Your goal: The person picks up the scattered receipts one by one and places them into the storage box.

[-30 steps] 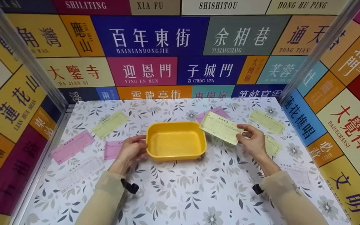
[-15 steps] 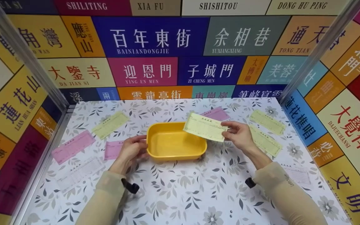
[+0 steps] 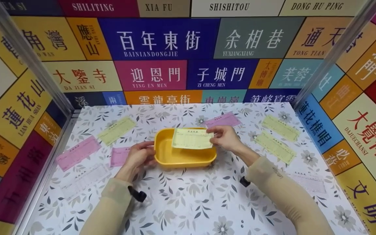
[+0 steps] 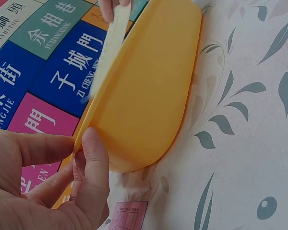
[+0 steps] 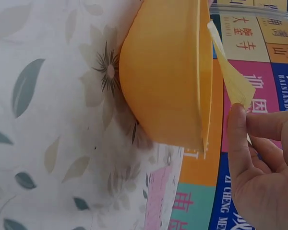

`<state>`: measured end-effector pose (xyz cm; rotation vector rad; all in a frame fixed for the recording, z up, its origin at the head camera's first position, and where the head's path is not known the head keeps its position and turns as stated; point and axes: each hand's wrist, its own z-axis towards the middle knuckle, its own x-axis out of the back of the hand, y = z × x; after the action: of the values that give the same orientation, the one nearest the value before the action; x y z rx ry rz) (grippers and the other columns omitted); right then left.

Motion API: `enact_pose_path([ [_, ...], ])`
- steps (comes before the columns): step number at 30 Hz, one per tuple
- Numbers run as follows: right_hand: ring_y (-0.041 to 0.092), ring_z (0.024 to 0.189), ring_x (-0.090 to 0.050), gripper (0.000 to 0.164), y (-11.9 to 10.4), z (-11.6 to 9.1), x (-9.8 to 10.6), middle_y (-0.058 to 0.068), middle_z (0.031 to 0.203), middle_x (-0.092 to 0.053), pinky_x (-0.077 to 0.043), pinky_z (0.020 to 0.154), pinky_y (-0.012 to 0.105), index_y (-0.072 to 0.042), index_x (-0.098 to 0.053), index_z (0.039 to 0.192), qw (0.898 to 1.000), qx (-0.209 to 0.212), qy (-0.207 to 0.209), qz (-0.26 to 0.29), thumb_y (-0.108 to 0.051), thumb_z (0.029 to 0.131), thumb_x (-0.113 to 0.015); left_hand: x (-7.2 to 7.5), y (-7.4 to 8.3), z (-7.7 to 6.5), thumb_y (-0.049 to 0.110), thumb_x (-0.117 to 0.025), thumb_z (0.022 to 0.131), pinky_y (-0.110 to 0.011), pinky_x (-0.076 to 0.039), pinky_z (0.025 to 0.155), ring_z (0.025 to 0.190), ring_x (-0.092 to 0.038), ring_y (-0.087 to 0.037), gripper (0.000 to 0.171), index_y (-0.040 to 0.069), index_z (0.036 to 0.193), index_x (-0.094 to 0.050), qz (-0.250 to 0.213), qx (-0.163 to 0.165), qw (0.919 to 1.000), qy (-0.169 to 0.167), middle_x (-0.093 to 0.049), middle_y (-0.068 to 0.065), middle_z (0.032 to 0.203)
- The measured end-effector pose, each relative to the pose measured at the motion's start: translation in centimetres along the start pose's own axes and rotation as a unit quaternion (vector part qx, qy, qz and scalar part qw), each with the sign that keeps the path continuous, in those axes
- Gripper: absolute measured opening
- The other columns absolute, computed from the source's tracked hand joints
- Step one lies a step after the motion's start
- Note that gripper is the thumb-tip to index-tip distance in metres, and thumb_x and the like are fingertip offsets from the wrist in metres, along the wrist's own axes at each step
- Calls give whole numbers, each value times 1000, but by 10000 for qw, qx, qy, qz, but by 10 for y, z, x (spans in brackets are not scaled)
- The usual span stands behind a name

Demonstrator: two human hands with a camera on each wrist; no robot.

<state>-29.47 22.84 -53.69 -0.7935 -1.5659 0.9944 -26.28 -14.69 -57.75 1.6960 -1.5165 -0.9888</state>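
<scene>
A yellow plastic bin (image 3: pixel 165 156) stands on the table, open side up. At its left end my left hand (image 3: pixel 139 157) pinches the rim between thumb and finger; the left wrist view shows this grip on the bin's wall (image 4: pixel 149 96). My right hand (image 3: pixel 227 138) pinches the right end of a yellow printed paper slip (image 3: pixel 193 138), which it holds over the bin's right part. In the right wrist view the slip (image 5: pixel 236 86) bends slightly above the rim, with the right hand (image 5: pixel 264 158) beside the bin's end.
On the left lie a yellow slip (image 3: pixel 117 130), two pink slips (image 3: pixel 78 153) and a white slip (image 3: pixel 85 181). To the right lie a pink slip (image 3: pixel 224 120), two yellow slips (image 3: pixel 275 147) and a white slip (image 3: pixel 308 182). Sign-printed walls (image 3: pixel 158 39) enclose the flowered table (image 3: pixel 188 202).
My right hand has carried the yellow slip leftward, from beside the bin to over it, and the slip has turned more level. The left hand has stayed at the bin's rim.
</scene>
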Motion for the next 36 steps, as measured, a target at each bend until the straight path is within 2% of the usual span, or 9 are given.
enact_pose_path([
  [4,12,70,-72,42,-2,9,-14,7,85,-77,-66,68,26,0,-80,130,9992,-124,-240,-278,8,89,-77,-1,0,-1,-4,-69,96,-30,-61,65,71,-71,-17,60,10,155,-66,75,30,10000,-32,-77,-27,136],
  [9,11,69,-70,41,-3,17,-25,5,84,-73,-62,64,21,-1,-82,127,9978,-251,-307,-523,9,88,-77,-1,-1,-1,-5,-69,97,-30,-63,66,69,-73,-18,62,9,157,-64,52,-30,9999,-100,-74,-27,143],
  [16,11,60,-68,39,0,24,-34,1,72,-66,-62,60,23,1,-81,125,9960,-234,-397,-763,10,87,-76,-2,-1,-1,-2,-69,99,-30,-66,70,90,-81,-24,58,11,156,-65,166,-25,9999,-11,-70,-23,148],
  [19,13,60,-70,39,-2,25,-36,5,75,-70,-61,58,22,0,-82,125,9939,-266,-434,-976,9,87,-77,-3,0,0,-2,-70,99,-31,-66,71,92,-81,-25,59,13,156,-65,104,37,9999,-18,-70,-22,149],
  [21,13,63,-71,39,-4,25,-38,11,87,-75,-61,60,21,-1,-82,126,9926,-289,-472,-1081,9,88,-77,-3,0,0,-2,-70,99,-31,-65,72,93,-81,-25,59,14,156,-65,50,80,10000,-22,-71,-20,150],
  [24,13,72,-72,41,-7,25,-39,20,113,-80,-65,66,22,-2,-82,127,9903,-301,-519,-1252,8,87,-78,-3,1,0,-2,-69,99,-31,-65,70,91,-80,-24,59,15,155,-65,36,85,9999,-45,-70,-20,151],
  [27,16,85,-74,41,-10,25,-41,20,132,-78,-68,76,27,-4,-82,127,9876,-244,-505,-1464,4,87,-80,-2,1,-1,-2,-69,99,-30,-63,68,90,-80,-24,58,14,155,-65,23,50,10000,-62,-70,-21,151],
  [33,32,118,-76,37,-18,21,-39,18,133,-81,-66,107,46,-3,-81,130,9843,-66,-279,-1739,-7,93,-83,0,0,-1,-3,-69,99,-30,-63,67,79,-76,-20,58,11,155,-65,3,-8,10000,-62,-71,-24,149],
  [36,36,122,-78,37,-22,19,-35,20,134,-81,-65,109,50,-1,-80,131,9850,18,-115,-1720,-9,95,-83,1,0,-1,-3,-68,99,-31,-64,69,80,-78,-21,58,11,155,-65,57,-41,10000,-53,-70,-23,149],
])
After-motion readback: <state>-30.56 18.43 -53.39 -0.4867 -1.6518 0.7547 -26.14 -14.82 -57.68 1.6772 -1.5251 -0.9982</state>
